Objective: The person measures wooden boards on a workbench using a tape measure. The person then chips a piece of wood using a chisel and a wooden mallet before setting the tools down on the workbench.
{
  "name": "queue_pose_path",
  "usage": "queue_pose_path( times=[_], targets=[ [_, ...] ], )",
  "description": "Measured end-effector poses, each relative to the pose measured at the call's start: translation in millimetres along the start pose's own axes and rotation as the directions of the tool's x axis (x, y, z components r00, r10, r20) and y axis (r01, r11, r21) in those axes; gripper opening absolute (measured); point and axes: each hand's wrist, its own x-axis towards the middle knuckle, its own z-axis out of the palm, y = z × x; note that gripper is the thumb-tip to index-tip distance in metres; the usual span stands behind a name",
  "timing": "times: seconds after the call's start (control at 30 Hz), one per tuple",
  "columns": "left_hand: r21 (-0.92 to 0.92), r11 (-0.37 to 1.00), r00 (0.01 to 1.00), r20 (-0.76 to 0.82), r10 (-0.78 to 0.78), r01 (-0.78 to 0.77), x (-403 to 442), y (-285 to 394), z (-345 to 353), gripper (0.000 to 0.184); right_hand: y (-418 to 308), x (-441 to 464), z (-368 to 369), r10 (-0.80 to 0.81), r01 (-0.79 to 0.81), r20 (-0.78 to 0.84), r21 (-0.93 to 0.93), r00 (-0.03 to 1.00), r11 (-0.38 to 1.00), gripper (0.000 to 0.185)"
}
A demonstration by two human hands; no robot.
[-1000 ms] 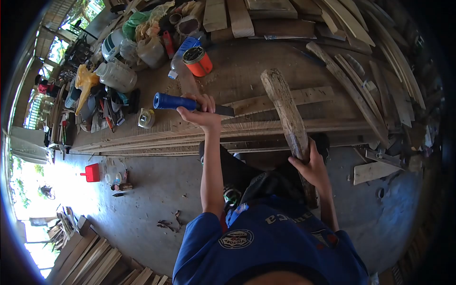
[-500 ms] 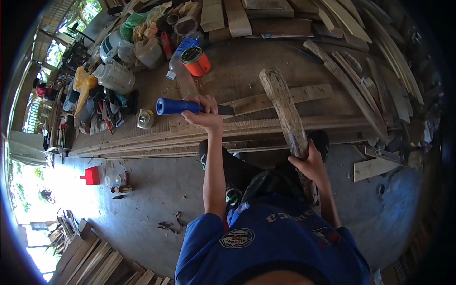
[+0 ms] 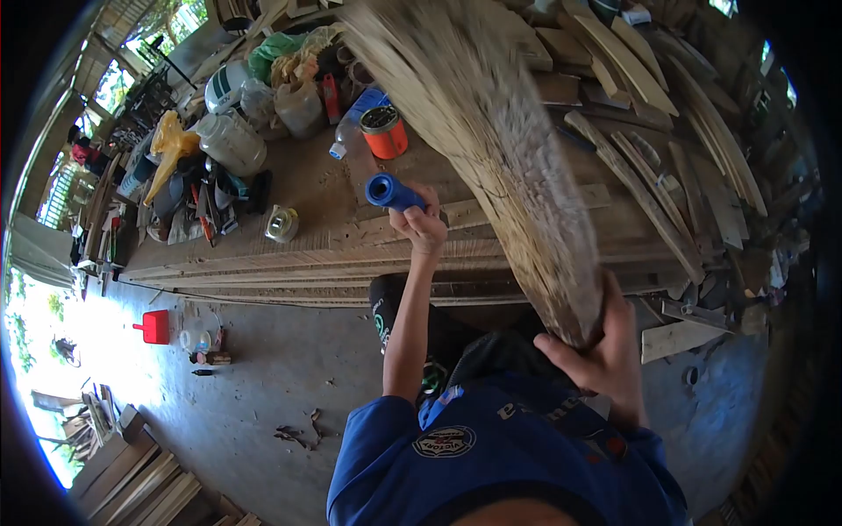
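My left hand (image 3: 423, 223) is closed around the blue handle of a chisel (image 3: 392, 192) above the workbench. The handle's round hollow end faces up toward me, while its blade is hidden behind my fingers. In my right hand (image 3: 603, 355) is a rough, weathered wooden stick (image 3: 535, 202), gripped at its lower end. It is raised close to the camera and its upper part is smeared by motion. Beneath my left hand, a flat wooden strip (image 3: 360, 235) with small marks lies along the bench. A tape measure (image 3: 281, 224) rests to the left of that hand.
On the workbench (image 3: 219, 257) stand an orange can (image 3: 384, 133), a clear plastic bottle (image 3: 349, 131) and a white jar (image 3: 231, 143). Hand tools (image 3: 206, 206) crowd the left side. Wooden boards (image 3: 623, 175) lie at the right. A red dustpan (image 3: 155, 327) is on the floor.
My right hand has lifted the wooden stick up toward the camera. The chisel in my left hand has tilted, so its handle end points more at me. The view has shifted slightly.
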Motion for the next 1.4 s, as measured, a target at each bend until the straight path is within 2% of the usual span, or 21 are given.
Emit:
queue_pose_path(
  times=[0.03,0.1,0.13,0.17,0.23,0.3,0.37,0.5,0.57,0.63,0.67,0.73,0.77,0.83,0.87,0.9,1.0,1.1,1.17,1.27,1.4],
  targets=[
    [-0.006,1.000,1.000,-0.002,0.003,-0.003,-1,1,0,0.050,-13,0,-1,-0.039,0.038,-0.030,-0.022,0.999,0.999,0.054],
    [0.233,0.911,0.939,-0.037,-0.341,0.340,-8,-2,-6,0.048,-23,7,-3,-0.153,0.150,-0.022,-0.117,0.988,0.982,0.059],
    [-0.036,0.999,0.998,0.056,-0.037,0.039,-8,-21,-8,0.046,-25,10,-3,-0.259,0.253,-0.002,-0.202,0.966,0.946,0.065],
    [-0.036,0.999,0.998,0.050,-0.031,0.033,-14,-34,-14,0.046,-24,10,-3,-0.265,0.260,0.003,-0.203,0.964,0.944,0.065],
    [0.342,0.920,0.979,-0.003,0.206,-0.193,-14,-37,-14,0.043,-16,12,-3,-0.020,0.089,0.189,-0.362,0.982,0.928,0.062],
    [0.391,0.917,0.994,-0.031,0.102,-0.082,-17,-32,-15,0.041,-10,9,-9,0.083,0.004,0.298,-0.281,0.951,0.960,0.061],
    [0.333,0.939,0.997,0.020,0.077,-0.080,-7,-31,-9,0.042,-23,7,-16,-0.027,0.131,0.273,-0.369,0.962,0.920,0.061],
    [0.235,0.972,0.988,0.147,-0.035,0.000,-10,-17,-3,0.043,-45,8,-23,-0.090,0.161,0.224,-0.326,0.970,0.931,0.062],
    [0.263,0.964,0.985,0.174,-0.016,-0.031,-17,-36,-13,0.045,-46,6,-22,-0.336,0.332,0.037,-0.290,0.941,0.898,0.061],
    [0.225,0.974,0.985,0.163,-0.055,0.017,-13,-28,-11,0.044,-44,5,-16,-0.347,0.328,-0.016,-0.289,0.938,0.899,0.062],
    [0.228,0.973,0.984,0.166,-0.060,0.021,-21,-50,-22,0.044,-38,6,-14,-0.147,0.171,0.094,-0.351,0.985,0.921,0.062],
    [0.266,0.944,0.948,0.193,-0.253,0.197,-40,-85,-40,0.044,-19,6,-12,0.248,-0.101,0.235,-0.502,0.940,0.859,0.063],
    [0.262,0.944,0.945,0.203,-0.258,0.201,-42,-81,-36,0.044,-16,1,-13,0.253,-0.111,0.225,-0.501,0.941,0.858,0.063],
    [0.225,0.973,0.997,0.043,-0.061,0.050,-3,0,9,0.044,-10,-4,-17,0.041,-0.003,0.135,-0.266,0.990,0.964,0.061],
    [0.223,0.975,0.998,0.069,-0.002,-0.013,-2,-5,5,0.042,1,-9,-17,0.046,-0.020,0.089,-0.276,0.995,0.961,0.060],
    [0.158,0.986,0.997,0.055,-0.058,0.049,-2,-8,3,0.040,6,-9,-18,0.046,-0.021,0.084,-0.271,0.995,0.962,0.060],
    [0.154,0.988,1.000,0.006,-0.024,0.022,2,-18,-3,0.041,27,-15,-19,0.130,-0.136,-0.060,-0.106,0.990,0.985,0.055],
    [0.218,0.959,0.982,-0.089,-0.167,0.182,15,-20,-6,0.051,69,-25,-14,0.185,-0.193,-0.079,-0.109,0.980,0.975,0.056],
    [-0.087,0.904,0.863,-0.270,-0.427,0.419,25,-3,3,0.043,87,-31,-11,0.275,-0.282,-0.083,-0.085,0.958,0.956,0.057],
    [-0.043,0.935,0.914,-0.204,-0.352,0.351,33,0,-1,0.042,112,-41,-4,0.450,-0.456,-0.072,-0.104,0.890,0.884,0.060],
    [0.028,0.945,0.929,-0.196,-0.314,0.326,33,-2,-2,0.045,116,-41,0,0.531,-0.531,-0.036,-0.095,0.847,0.842,0.061]
  ],
)
